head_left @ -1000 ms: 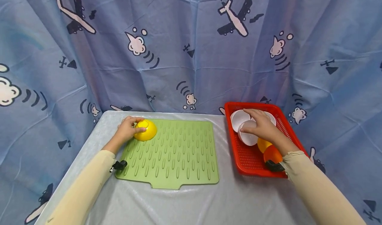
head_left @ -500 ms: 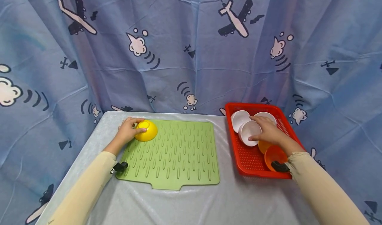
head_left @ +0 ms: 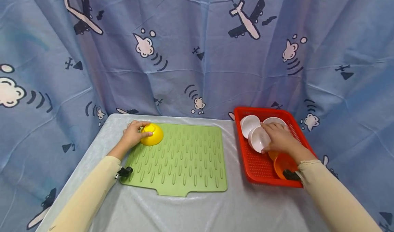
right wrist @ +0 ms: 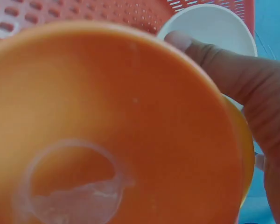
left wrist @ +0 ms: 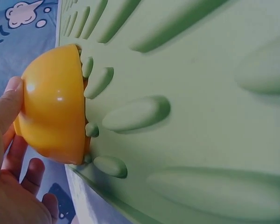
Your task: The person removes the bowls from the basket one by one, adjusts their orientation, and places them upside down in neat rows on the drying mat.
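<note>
An upturned yellow bowl sits on the far left part of the green drying mat. My left hand pinches it near its base with thumb and fingers, and its rim rests on the mat's ridges in the left wrist view. At the right, my right hand grips the right side of a white bowl inside the red basket. An orange bowl close to the camera hides much of this hand in the right wrist view.
Two more white bowls, one at the left and one behind my hand, lie in the basket. A yellow-orange bowl and the orange one share it. A blue patterned curtain hangs behind the silver-covered table.
My right hand has shifted right over the white bowl and closed its fingers on the bowl's right side. My left hand and the yellow bowl have stayed in place.
</note>
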A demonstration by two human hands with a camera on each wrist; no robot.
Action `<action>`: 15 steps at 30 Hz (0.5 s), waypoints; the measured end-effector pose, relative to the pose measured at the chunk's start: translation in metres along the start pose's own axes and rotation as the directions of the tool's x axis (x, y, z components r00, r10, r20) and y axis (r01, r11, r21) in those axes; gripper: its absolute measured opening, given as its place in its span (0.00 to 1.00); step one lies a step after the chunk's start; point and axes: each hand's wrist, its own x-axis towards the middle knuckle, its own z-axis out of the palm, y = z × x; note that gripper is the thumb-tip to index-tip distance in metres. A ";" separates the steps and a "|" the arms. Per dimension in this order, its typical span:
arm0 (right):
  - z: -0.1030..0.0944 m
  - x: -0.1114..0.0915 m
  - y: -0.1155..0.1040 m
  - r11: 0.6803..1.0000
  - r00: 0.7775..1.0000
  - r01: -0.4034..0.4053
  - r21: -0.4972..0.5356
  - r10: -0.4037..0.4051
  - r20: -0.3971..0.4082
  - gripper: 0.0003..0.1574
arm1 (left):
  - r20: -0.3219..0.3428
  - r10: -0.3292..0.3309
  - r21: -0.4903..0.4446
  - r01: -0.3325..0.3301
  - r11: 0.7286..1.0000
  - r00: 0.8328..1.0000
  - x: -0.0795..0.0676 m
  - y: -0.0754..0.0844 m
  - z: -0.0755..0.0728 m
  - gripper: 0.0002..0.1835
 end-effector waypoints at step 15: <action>0.013 0.003 -0.001 0.997 0.999 0.034 -0.063 -0.032 0.026 0.83 | 0.001 -0.001 0.015 0.001 1.000 1.000 0.000 0.000 0.000 0.30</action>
